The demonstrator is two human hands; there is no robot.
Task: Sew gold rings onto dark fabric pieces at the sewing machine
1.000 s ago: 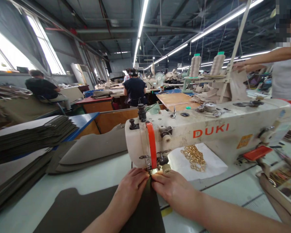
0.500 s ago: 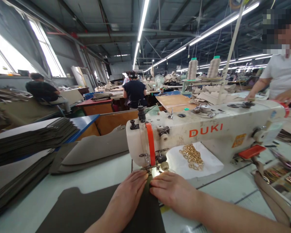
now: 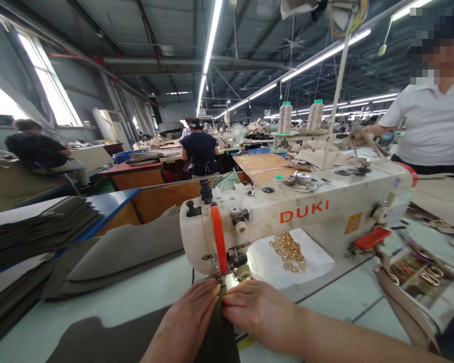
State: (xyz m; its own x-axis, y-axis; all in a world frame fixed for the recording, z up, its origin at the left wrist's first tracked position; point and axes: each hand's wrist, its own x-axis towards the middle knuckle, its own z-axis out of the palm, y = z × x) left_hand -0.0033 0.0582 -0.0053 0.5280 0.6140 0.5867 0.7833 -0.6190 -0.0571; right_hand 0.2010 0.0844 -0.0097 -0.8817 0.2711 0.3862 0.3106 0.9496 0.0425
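A dark grey fabric panel [image 3: 113,335] lies on the table in front of a white sewing machine [image 3: 265,217]. My left hand [image 3: 191,317] rests on it, fingers together and pressed down by the needle area. My right hand [image 3: 259,307] has its fingers curled at the same spot, gripping the edge. Between the fingertips runs a narrow olive strip [image 3: 220,297] leading under the presser foot. The needle and the stitch point are mostly hidden.
Gold metal rings [image 3: 289,252] lie on a white sheet [image 3: 320,267] behind my right hand. Stacked dark panels [image 3: 34,227] stand at the left. At right are a tray of metal fittings [image 3: 416,275], a hanging strap [image 3: 397,302] and a standing co-worker [image 3: 435,121].
The view has turned slightly right and up, so the machine and my hands appear farther left. Both hands keep their hold by the needle. The co-worker's hand now raises a beige strip.
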